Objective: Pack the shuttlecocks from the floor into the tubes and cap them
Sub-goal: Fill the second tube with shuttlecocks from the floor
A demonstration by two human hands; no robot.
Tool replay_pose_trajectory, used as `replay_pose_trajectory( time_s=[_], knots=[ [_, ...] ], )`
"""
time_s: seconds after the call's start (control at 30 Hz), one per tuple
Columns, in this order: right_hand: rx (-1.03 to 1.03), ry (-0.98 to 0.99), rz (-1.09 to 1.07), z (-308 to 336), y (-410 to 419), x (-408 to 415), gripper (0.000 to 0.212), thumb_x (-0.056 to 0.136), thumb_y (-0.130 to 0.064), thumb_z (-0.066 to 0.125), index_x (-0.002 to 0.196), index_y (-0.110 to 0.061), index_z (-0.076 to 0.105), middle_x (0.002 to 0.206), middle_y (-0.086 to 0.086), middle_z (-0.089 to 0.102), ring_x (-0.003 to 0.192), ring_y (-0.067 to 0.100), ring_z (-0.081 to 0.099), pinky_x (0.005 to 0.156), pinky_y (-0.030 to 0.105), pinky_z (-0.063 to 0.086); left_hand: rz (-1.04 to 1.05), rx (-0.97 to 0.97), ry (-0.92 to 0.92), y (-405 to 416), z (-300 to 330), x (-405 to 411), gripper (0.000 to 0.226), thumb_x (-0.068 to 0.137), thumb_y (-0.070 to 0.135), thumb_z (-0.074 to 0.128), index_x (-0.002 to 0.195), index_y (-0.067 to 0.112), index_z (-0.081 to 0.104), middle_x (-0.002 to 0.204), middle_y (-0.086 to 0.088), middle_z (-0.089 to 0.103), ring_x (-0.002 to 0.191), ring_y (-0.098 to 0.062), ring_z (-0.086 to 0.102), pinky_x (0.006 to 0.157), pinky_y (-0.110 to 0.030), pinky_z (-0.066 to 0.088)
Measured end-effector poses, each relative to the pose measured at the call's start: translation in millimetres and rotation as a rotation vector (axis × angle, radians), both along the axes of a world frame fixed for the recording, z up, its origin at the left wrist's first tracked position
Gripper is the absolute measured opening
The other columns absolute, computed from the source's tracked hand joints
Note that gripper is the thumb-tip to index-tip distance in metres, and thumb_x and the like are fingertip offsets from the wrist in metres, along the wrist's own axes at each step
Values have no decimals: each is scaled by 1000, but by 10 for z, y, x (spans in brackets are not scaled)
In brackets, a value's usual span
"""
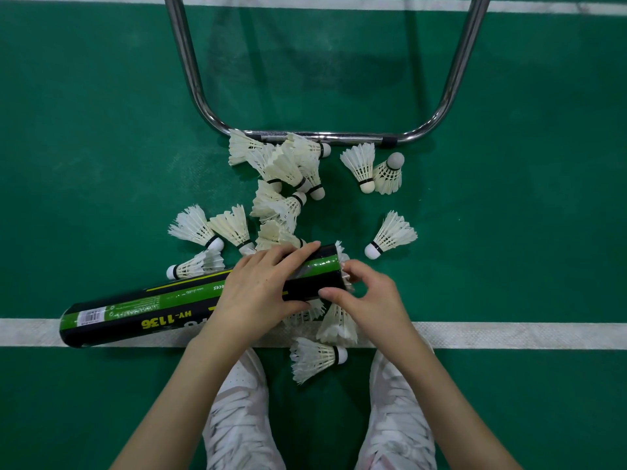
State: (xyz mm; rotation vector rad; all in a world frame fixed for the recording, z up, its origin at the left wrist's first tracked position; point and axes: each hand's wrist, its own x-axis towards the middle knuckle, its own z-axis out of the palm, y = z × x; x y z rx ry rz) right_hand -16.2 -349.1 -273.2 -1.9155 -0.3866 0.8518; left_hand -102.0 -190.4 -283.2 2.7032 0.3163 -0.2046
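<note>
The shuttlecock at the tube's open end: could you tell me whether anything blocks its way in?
Nothing visible does. The right hand pinches the shuttlecock at the mouth of the tube, which the left hand grips. No cap is on that end; its inside is hidden.

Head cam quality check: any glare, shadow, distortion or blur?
Head view: sharp overall; glare streaks on the chrome frame and the glossy tube held by the left hand; soft shadow on the floor inside the frame; wide-angle bending of the white line.
</note>
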Motion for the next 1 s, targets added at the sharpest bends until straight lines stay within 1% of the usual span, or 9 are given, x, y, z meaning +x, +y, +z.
replay_pose_trajectory(
  time_s=[0.1, 0.2, 0.3, 0.37, 0.57, 0.67, 0.77, 0.9, 1.0],
  knots=[
    [21, 59, 59, -17, -29, 57, 16, 78, -16, 72, 93, -21, 69, 84, -4, 67, 79, 3, 56, 73, 14, 44, -3, -13, 16, -18, -12, -18, 90, 68, 44, 75, 142, 40, 22, 129, 6, 49, 114, -22, 49, 91, -36, 38],
    [49, 116, 140, -5, -45, 109, 17, 80, -13, 70, 90, -28, 69, 76, -13, 67, 78, 4, 59, 73, 13, 47, -9, -15, 16, -29, -22, -23, 90, 69, 44, 74, 142, 41, 21, 130, 6, 48, 115, -21, 48, 92, -35, 37],
    [66, 166, 184, -17, -37, 138, 20, 84, -11, 65, 97, -27, 69, 93, 5, 71, 92, 23, 61, 87, 32, 49, -13, -13, 16, -35, -6, 2, 90, 71, 45, 73, 142, 43, 18, 131, 7, 46, 116, -20, 47, 93, -35, 35],
    [88, 196, 191, -8, -23, 141, 23, 86, -8, 63, 97, -27, 68, 100, 13, 69, 95, 28, 60, 92, 40, 47, -12, -12, 10, -39, 8, 16, 90, 71, 44, 73, 142, 43, 18, 131, 7, 46, 116, -20, 46, 93, -35, 35],
    [166, 257, 159, 1, -37, 119, 25, 86, -4, 61, 101, -24, 64, 98, -3, 70, 97, 10, 64, 87, 22, 50, -2, -19, -4, -34, 25, 21, 90, 70, 43, 74, 142, 40, 20, 130, 6, 48, 115, -21, 47, 92, -34, 36],
    [200, 267, 7, 15, -99, 168, 24, 83, -1, 63, 99, -18, 64, 93, -3, 69, 87, -1, 65, 77, 13, 49, 8, -22, -9, -14, 21, 26, 90, 70, 44, 74, 142, 40, 21, 130, 6, 48, 115, -20, 47, 92, -34, 35],
    [192, 193, -150, -4, -234, 331, 18, 81, -3, 65, 96, -12, 65, 93, 0, 70, 84, 0, 65, 75, 10, 48, 7, -15, -3, -9, 22, 23, 89, 71, 46, 72, 143, 40, 20, 131, 7, 47, 116, -20, 46, 93, -34, 35],
    [30, -114, -278, -182, -375, 588, 21, 80, -5, 68, 90, -22, 61, 93, -6, 64, 81, -1, 58, 80, 17, 44, -2, -13, 4, -21, 18, 16, 88, 72, 45, 73, 143, 38, 21, 131, 6, 46, 116, -21, 47, 93, -34, 35],
    [-113, -290, -313, -306, -373, 751, 31, 80, -7, 68, 108, -16, 58, 105, -4, 55, 96, 12, 52, 90, 28, 43, -1, -14, 6, -23, 15, 16, 88, 72, 45, 72, 143, 39, 20, 131, 7, 46, 117, -20, 46, 94, -34, 35]
  ],
)
